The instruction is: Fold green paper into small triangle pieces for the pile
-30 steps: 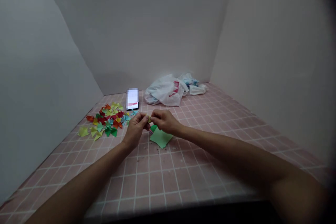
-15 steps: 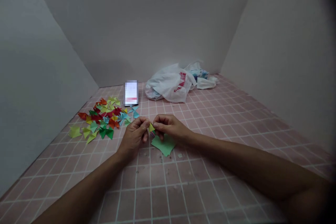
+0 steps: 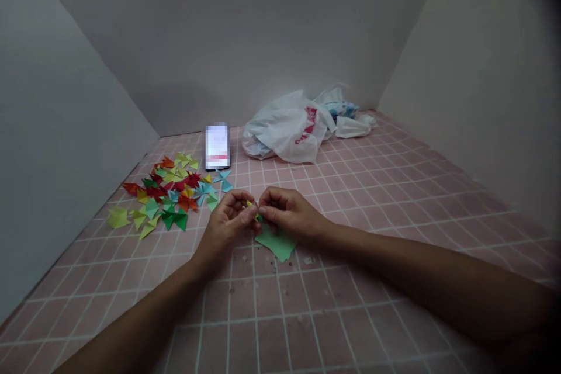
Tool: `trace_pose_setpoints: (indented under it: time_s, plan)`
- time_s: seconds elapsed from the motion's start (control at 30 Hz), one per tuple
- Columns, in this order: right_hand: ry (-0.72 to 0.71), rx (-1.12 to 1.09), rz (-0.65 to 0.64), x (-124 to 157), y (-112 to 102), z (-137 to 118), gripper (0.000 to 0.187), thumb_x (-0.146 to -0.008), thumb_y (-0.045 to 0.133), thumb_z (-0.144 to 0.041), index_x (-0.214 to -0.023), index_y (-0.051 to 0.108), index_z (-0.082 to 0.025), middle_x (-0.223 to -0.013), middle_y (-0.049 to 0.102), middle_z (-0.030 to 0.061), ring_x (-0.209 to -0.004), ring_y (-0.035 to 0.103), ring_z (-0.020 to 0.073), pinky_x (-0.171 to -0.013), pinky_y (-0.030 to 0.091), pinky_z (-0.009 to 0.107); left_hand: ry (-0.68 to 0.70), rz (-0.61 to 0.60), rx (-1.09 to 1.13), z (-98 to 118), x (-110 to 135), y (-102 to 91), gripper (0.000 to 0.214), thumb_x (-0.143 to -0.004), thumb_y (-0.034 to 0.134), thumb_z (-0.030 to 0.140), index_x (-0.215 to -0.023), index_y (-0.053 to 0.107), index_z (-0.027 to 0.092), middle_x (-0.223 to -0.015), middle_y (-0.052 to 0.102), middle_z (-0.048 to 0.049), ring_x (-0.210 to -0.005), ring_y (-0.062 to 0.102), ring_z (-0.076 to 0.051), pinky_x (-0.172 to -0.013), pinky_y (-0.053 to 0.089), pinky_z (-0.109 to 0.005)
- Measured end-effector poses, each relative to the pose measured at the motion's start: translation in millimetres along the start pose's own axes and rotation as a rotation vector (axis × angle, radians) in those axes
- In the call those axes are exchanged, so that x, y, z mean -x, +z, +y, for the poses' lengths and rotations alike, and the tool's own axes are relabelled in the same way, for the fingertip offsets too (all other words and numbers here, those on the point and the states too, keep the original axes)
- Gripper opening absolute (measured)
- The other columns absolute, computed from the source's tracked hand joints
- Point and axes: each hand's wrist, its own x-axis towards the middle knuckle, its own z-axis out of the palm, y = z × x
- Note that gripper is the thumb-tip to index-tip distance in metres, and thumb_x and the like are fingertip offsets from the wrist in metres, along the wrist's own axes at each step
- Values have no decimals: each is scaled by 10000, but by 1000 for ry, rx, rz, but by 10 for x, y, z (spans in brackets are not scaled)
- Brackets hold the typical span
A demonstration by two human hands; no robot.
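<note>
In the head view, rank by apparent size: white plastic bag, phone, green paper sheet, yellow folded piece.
1. white plastic bag
2. phone and green paper sheet look alike; the sheet is nearer and partly covered, so unranked
3. yellow folded piece

The fingers (image 3: 268, 209) now cover more of the yellow paper piece (image 3: 250, 205).

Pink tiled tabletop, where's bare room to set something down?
Bare: the right side, from the white plastic bags to the right arm, and the near tiles between the arms. Crowded: left, coloured folded paper pieces and a phone; centre, where left hand and right hand pinch yellow paper by a green sheet.
</note>
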Motion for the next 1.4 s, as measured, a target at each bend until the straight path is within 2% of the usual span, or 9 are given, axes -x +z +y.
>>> trace_pose_setpoints:
  time_s: [0.1, 0.2, 0.43, 0.57, 0.73, 0.87, 1.17, 1.4]
  plan:
    - [-194, 317, 103, 28, -3, -25, 97, -855, 582, -195, -762, 562, -174, -716, 603, -2, -646, 530, 115, -587, 397, 238, 49, -6, -91, 13, 8, 5, 322, -773, 790, 307, -962, 549, 204, -850, 626, 35, -621, 656, -100, -595, 538, -225]
    - [-298, 433, 108, 47, -4, -20, 93, -850, 561, -155, -758, 553, -172, -734, 615, 3, -669, 540, 116, -623, 401, 246, 78, -19, -161, 26, 14, 24, 301, -798, 760, 292, -969, 528, 203, -847, 621, 33, -620, 648, -94, -593, 536, -219]
    - [-205, 297, 125, 36, 26, 11, 95, -828, 567, -166, -734, 559, -172, -684, 586, -17, -620, 503, 99, -571, 381, 231, 149, 11, -138, 8, 13, 58, 365, -785, 751, 232, -1057, 508, 223, -942, 601, 15, -727, 625, -93, -656, 544, -223]
    - [-185, 251, 164, 37, 42, 28, 95, -814, 572, -182, -724, 545, -174, -673, 555, -26, -615, 484, 96, -561, 376, 230, 189, 75, -124, -6, 25, 81, 375, -758, 777, 209, -996, 488, 232, -1042, 573, 24, -681, 618, -65, -636, 542, -224]
    - [-172, 199, 187, 44, 51, 78, 78, -824, 565, -187, -749, 544, -175, -677, 523, -35, -615, 470, 94, -564, 381, 231, 111, 108, -153, 2, 38, 79, 273, -742, 784, 236, -880, 554, 189, -893, 610, 24, -749, 648, -96, -676, 548, -217]
    - [-183, 235, 176, 39, 45, 89, 96, -837, 569, -197, -747, 545, -175, -676, 527, -32, -618, 473, 98, -568, 381, 236, 93, 125, -268, 29, 43, 62, 189, -774, 745, 273, -884, 635, 167, -830, 664, 2, -775, 674, -124, -726, 559, -239]
    - [-237, 300, 141, 17, -4, 46, 94, -824, 570, -172, -730, 562, -166, -698, 562, -16, -652, 510, 108, -598, 396, 241, 85, 141, -400, 10, 55, 39, 155, -777, 740, 298, -816, 661, 171, -741, 689, 3, -676, 678, -135, -635, 545, -232]
    - [-221, 276, 144, 24, 11, 63, 46, -841, 566, -166, -806, 595, -164, -745, 597, -7, -677, 538, 112, -617, 420, 243, 81, 170, -368, -1, 67, 58, 158, -763, 740, 294, -765, 638, 173, -680, 671, 15, -627, 680, -130, -601, 545, -221]
